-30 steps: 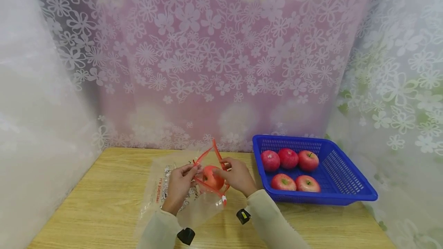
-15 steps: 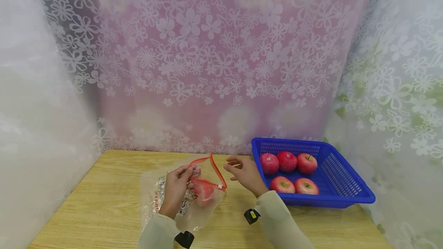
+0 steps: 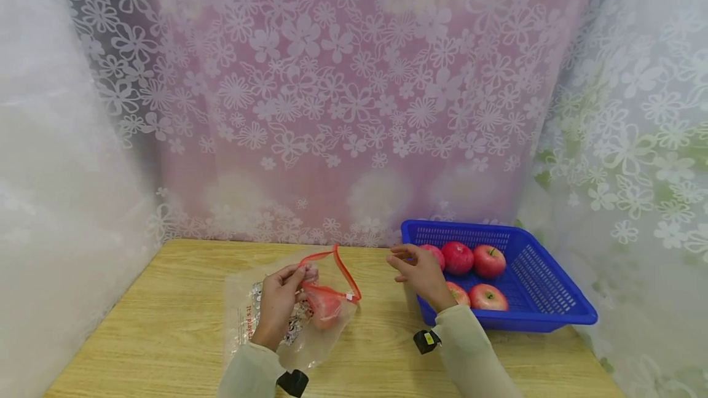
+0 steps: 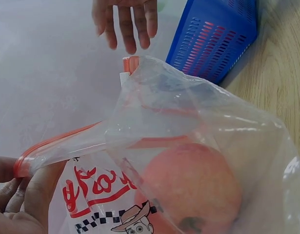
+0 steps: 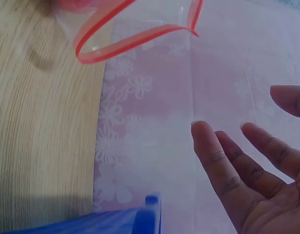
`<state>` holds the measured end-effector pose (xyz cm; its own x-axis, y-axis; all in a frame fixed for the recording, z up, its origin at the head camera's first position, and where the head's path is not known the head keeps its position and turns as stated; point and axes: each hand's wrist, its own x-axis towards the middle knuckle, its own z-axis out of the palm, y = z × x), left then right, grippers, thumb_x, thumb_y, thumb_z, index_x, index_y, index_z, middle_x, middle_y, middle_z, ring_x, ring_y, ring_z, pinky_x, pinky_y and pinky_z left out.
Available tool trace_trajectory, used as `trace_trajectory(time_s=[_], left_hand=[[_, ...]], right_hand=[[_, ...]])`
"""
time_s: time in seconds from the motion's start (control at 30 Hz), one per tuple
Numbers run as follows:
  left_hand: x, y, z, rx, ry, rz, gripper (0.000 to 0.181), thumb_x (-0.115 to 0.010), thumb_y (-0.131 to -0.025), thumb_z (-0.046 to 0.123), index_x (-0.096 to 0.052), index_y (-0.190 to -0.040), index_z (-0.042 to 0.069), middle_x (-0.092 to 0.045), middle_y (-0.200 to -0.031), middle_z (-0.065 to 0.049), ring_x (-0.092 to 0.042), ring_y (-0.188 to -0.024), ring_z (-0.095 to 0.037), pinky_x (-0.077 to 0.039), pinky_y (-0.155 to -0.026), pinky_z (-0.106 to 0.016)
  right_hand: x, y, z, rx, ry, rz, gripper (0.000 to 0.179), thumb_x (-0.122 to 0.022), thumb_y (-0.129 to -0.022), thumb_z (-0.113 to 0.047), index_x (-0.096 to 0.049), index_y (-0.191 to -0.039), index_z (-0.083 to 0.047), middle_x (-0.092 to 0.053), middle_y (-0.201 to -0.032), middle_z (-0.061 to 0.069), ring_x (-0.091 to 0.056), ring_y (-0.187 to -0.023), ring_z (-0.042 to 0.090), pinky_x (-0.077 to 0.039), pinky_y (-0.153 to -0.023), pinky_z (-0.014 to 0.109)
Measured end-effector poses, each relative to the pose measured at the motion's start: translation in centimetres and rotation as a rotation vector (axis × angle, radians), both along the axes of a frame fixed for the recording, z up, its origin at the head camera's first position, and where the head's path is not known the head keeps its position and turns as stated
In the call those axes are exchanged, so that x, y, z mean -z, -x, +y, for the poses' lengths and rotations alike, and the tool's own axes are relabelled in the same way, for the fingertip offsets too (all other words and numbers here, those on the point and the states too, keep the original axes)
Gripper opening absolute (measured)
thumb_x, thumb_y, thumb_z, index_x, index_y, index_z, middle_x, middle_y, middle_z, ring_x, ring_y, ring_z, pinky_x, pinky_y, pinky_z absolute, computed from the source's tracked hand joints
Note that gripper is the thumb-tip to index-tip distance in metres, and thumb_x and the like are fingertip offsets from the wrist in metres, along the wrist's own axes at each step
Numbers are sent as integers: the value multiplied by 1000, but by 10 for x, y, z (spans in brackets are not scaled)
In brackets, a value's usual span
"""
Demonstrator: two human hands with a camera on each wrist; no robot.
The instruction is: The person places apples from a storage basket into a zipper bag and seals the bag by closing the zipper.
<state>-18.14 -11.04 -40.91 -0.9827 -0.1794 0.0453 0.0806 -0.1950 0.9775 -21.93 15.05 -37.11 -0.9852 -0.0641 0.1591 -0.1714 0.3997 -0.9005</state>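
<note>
Left fingers [image 4: 40, 192] pinching red-edged bag [image 3: 294, 325], right fingers [image 5: 218, 163] parted, free, near blue basket [image 3: 509, 320], tabletop [image 3: 380, 319] between bag and basket

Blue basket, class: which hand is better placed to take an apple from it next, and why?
Probably the right hand: it holds nothing and is close to the blue basket with its apples. The left hand pinches the plastic bag near its mouth, farther from the basket.
</note>
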Motion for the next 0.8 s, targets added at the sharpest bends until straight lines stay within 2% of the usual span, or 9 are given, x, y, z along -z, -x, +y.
trace_trajectory(time_s=[0.27,0.4,0.63,0.8], left_hand=[[0,0,0,0,-11,-5,27,-53,-100,10,-62,-116,-9,-71,-102,-13,-69,-87,-9,-54,-61,-20],[-1,0,1,-19,0,-13,27,-53,-100,10,-62,-117,-9,-72,-100,-12,-68,-85,-9,-54,-60,-19],[-2,0,1,-28,0,-10,27,-53,-99,10,-63,-117,-9,-72,-100,-11,-68,-86,-9,-54,-60,-19],[-2,-2,1,-20,-8,-16,28,-53,-100,11,-62,-117,-8,-71,-101,-11,-68,-86,-9,-54,-61,-20]], right_hand=[[-1,-1,20,32,22,9,29,-68,-91,-13,-65,-116,1,-65,-112,21,-67,-94,29,-58,-71,39],[-2,0,30,31,33,-7,33,-67,-92,-15,-62,-120,2,-63,-116,23,-68,-93,32,-58,-72,40],[-1,-1,50,54,63,-16,37,-63,-95,-18,-59,-124,3,-61,-120,25,-61,-107,40,-57,-78,42],[0,-3,59,67,39,-22,39,-63,-95,-20,-58,-126,3,-60,-122,25,-64,-103,39,-57,-79,42]])
